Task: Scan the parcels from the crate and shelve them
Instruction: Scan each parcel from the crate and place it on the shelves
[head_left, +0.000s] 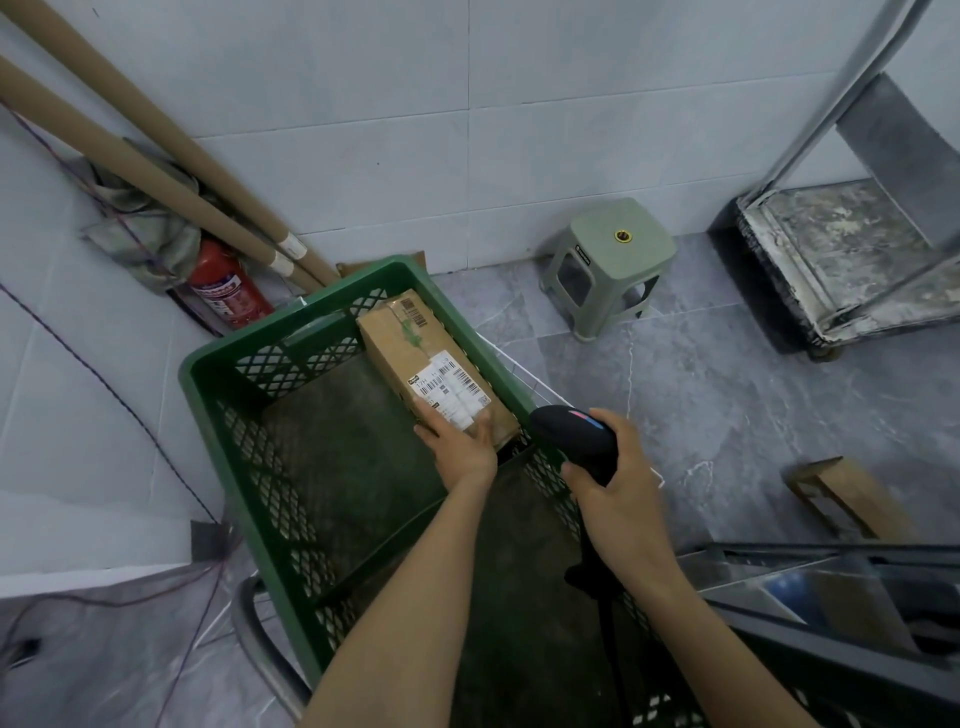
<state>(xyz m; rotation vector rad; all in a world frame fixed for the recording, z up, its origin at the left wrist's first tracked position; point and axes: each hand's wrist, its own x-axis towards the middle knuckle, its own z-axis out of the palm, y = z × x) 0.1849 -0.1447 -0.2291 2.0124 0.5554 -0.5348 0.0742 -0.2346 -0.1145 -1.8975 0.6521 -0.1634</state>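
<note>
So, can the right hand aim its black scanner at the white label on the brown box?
Probably yes: the white label faces up; the left hand covers only its near edge.

Ahead of me, a green plastic stool (608, 265) stands on the grey tiled floor (701, 405) against the pale tiled wall (415, 104). To my left, 2 cardboard tubes (156, 150) lean into the corner above a red fire extinguisher (228, 286), with a crumpled cloth (140, 228) beside them. To my right stands a worn platform trolley (831, 260); a small cardboard box (847, 499) lies on the floor nearer me.
</note>
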